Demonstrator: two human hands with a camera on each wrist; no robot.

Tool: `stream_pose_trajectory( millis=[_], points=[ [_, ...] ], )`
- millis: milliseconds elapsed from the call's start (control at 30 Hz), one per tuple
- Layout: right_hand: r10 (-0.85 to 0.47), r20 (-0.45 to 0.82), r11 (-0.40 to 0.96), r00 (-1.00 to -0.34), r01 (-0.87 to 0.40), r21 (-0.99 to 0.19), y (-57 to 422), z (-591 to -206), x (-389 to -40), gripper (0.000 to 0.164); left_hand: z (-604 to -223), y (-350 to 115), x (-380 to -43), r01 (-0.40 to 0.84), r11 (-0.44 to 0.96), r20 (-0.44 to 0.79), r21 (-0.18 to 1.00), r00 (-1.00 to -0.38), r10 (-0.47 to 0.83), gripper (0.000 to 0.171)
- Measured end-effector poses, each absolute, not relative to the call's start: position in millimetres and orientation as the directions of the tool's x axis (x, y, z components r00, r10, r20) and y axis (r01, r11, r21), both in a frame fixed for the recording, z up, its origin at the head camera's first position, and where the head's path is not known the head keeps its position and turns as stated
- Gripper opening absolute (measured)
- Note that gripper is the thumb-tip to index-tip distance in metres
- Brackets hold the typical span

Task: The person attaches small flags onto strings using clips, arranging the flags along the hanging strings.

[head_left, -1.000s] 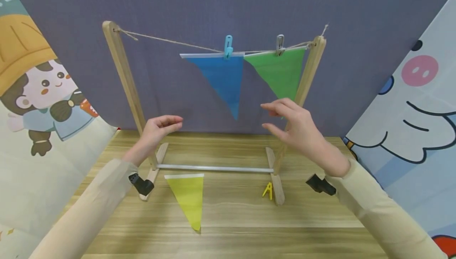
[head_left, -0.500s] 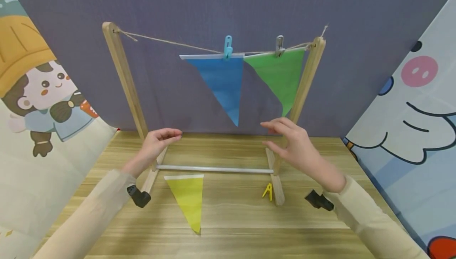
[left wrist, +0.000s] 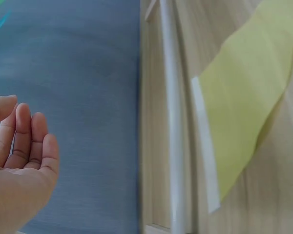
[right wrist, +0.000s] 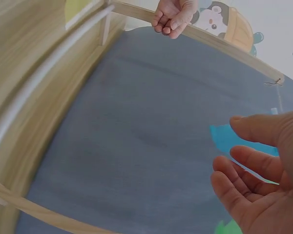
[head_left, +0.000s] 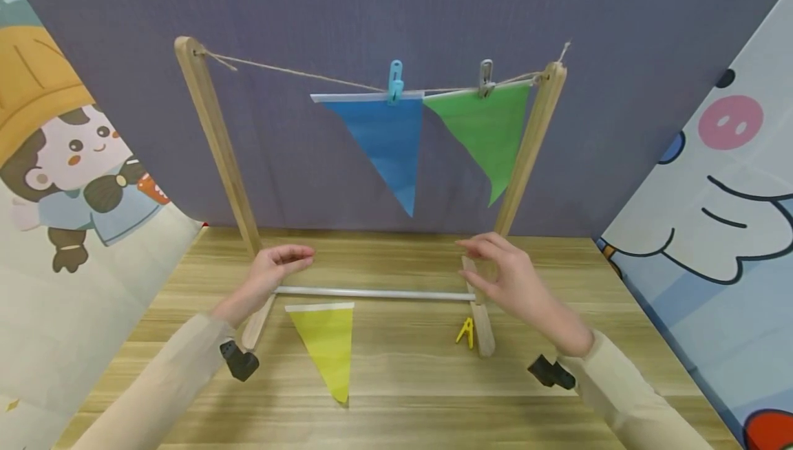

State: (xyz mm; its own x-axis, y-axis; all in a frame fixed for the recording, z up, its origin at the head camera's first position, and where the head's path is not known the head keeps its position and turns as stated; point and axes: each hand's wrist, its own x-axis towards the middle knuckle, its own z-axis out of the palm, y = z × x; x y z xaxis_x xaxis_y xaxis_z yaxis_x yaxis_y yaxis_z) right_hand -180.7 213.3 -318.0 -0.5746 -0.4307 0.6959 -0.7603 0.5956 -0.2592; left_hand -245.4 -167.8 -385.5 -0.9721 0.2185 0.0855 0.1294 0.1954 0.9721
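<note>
My left hand [head_left: 272, 274] hovers beside the left post of a wooden stand, thumb near the fingertips and nothing held. Near the right post is my right hand [head_left: 504, 271], thumb and fingers apart around air. On the table below them lies a yellow triangular flag [head_left: 328, 347] with a white top strip. A small yellow clothespin [head_left: 466, 333] rests by the stand's right foot. From the string [head_left: 291, 73] hang a blue flag [head_left: 387, 144] under a light blue clothespin [head_left: 395, 82] and a green flag [head_left: 489, 126] under a grey clothespin [head_left: 486, 78].
The stand has a left post [head_left: 217, 140], a right post [head_left: 533, 147] and a white crossbar [head_left: 378, 293] low over the wooden table [head_left: 434, 409]. Behind it rises a grey-blue partition [head_left: 297, 9]. Cartoon-printed sheets flank both sides.
Both hands have moved down from in front of the posts toward the table. The blue and green flags have swung slightly; the yellow flag and yellow clothespin stay put.
</note>
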Motion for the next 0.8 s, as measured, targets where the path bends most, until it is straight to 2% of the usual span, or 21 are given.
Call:
stream_pose_trajectory(
  millis=[200,533,800],
  points=[
    [-0.422,0.659,0.618,-0.623,-0.729,-0.294,218,-335,-177,0.043,-396,-168,-242,0.110,0.201,0.063,0.973,-0.972,0.226,0.028],
    [-0.424,0.645,0.623,-0.636,-0.722,-0.302,223,-367,-177,0.043,-412,-167,-240,0.059,0.255,0.006,0.965,-0.979,0.206,0.035],
    [-0.403,0.600,0.633,-0.691,-0.684,-0.363,227,-388,-174,0.043,-427,-166,-235,0.042,0.274,-0.021,0.961,-0.974,0.225,0.039]
  ],
)
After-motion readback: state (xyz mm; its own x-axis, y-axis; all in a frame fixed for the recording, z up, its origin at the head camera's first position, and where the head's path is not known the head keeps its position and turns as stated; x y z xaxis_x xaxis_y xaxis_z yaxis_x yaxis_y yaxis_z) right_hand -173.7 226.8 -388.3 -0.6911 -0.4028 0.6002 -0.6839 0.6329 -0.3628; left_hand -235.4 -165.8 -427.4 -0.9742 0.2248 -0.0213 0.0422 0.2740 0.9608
